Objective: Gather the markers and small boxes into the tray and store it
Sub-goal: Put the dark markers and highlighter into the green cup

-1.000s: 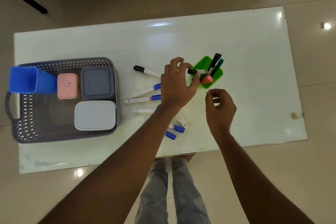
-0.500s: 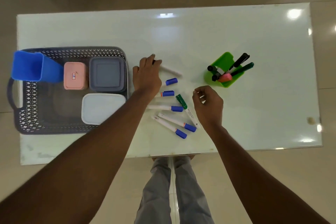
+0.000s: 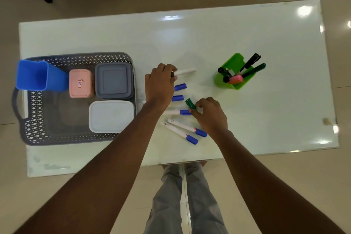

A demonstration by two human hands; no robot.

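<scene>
So, left hand [image 3: 160, 83]: fingers curled over the dark-capped end of a white marker [image 3: 185, 72] lying on the counter [image 3: 190, 34], middle of the frame.
Right hand [image 3: 209, 114]: fingertips pinching a green marker [image 3: 190, 103], just below and right of the left hand.
Blue-capped markers [image 3: 187, 128]: about five lie loose on the counter between and below the two hands, none in the tray yet.
Tray [image 3: 76, 138]: grey lattice, at the left of the frame, holding a pink box [image 3: 81, 83], a dark grey box [image 3: 113, 81], a white box [image 3: 111, 116] and a blue cup [image 3: 38, 75].
Risk, rolling: the markers are round and the top looks slick, so I'd guess a nudge from either wrist could send one off the near edge.
Risk, grip: each hand holds its marker near one end, so either could tip and drop when lifted.
Risk, crowding: both hands work close together and may knock each other's markers.
Risk, green cup [image 3: 233, 81]: it stands to the right with markers leaning out, and a careless reach might topple it.
Counter: glossy white, throwing back ceiling lights; a small beige scrap sits near its right edge.
Room: pale tiled floor [image 3: 284, 186], dark furniture legs in the upper corners, the person's grey trousers below the counter.
</scene>
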